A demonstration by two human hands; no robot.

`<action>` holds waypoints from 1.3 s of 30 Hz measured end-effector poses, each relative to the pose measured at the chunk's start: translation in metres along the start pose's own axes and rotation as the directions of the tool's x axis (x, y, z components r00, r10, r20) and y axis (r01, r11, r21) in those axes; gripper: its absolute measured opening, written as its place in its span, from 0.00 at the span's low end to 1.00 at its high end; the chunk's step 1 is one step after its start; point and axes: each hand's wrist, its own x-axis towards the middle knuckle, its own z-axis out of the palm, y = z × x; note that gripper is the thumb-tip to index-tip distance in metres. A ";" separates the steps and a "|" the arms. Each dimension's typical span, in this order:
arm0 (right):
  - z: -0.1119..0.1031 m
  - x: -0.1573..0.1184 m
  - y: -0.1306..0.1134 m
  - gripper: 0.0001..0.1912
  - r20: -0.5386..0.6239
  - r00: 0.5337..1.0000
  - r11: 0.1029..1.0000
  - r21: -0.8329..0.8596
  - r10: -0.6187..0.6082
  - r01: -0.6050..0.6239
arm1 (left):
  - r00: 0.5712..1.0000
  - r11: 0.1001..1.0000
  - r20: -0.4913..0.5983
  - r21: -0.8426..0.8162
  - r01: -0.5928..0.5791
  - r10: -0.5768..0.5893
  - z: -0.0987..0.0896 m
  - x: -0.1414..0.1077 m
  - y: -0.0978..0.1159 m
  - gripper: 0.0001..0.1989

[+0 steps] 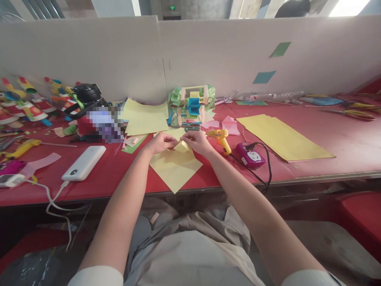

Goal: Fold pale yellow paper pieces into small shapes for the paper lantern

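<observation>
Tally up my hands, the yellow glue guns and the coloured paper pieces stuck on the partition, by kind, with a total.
Hands: 2 (left hand, right hand)
Yellow glue guns: 2 (one near the right hand, one at far left)
Paper pieces on the partition: 2 (green piece, blue piece)
Total: 6

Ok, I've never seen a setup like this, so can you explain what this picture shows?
There's no machine here: a person works bare-handed, and a camera on their head looks forward and down. The left hand and right hand hold a small pale yellow paper piece between their fingertips, over a larger pale yellow paper sheet. The red tabletop also bears a white rectangular power bank on the left, and a yellow plastic glue gun and purple socket block on the right. Behind the hands stands a green and blue paper model.
</observation>
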 end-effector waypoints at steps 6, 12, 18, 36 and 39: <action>-0.001 0.001 0.001 0.15 -0.043 0.999 0.999 0.029 0.030 -0.028 | 0.991 0.997 -0.112 0.004 -0.080 0.080 0.005 0.003 -0.002 0.18; -0.003 0.004 0.010 0.18 -0.208 0.976 0.995 0.082 0.069 -0.052 | 0.948 0.972 -0.218 0.022 -0.235 0.234 0.010 0.004 -0.001 0.19; -0.002 0.004 0.006 0.19 -0.230 0.970 0.992 0.110 0.083 -0.059 | 0.931 0.952 -0.234 -0.054 -0.301 0.281 0.015 0.008 -0.004 0.18; -0.002 0.000 0.000 0.20 -0.212 0.977 0.994 0.106 0.010 0.013 | 0.871 0.974 -0.445 0.019 -0.225 0.210 0.009 0.014 -0.011 0.16; 0.000 0.000 0.003 0.20 -0.159 0.986 0.992 0.122 0.039 -0.019 | 0.887 0.978 -0.416 0.027 -0.207 0.199 0.010 0.014 -0.011 0.16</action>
